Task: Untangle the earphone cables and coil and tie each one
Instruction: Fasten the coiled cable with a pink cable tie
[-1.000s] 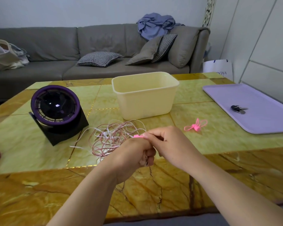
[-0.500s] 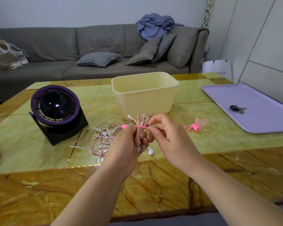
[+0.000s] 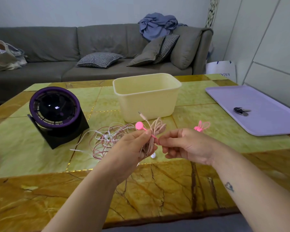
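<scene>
Left hand (image 3: 132, 146) gripped the coiled earphone cable (image 3: 155, 129), thumb on the pink cable tie (image 3: 139, 126); right hand (image 3: 187, 146), fingers curled, pinched the tie's tail at the coil's 3 o'clock.

Hands: 2, L hand (image 3: 132, 148) & R hand (image 3: 187, 146). Coil (image 3: 155, 129): 1, in L fingers. Tie (image 3: 139, 126) round it: 1, end pinched by R fingers. Spare ties (image 3: 201, 126) just past R fingers: 1 bunch, no. unclear. Tangle (image 3: 105, 139) left of L fingers: 1 heap, cable count can't tell. Earbud (image 3: 153, 155) under fingers: 1. Bin (image 3: 147, 101) beyond fingers: 1. Fan (image 3: 54, 108) far left: 1. Tray (image 3: 258, 104) far right: 1, w/ 1 key set (image 3: 241, 111).
</scene>
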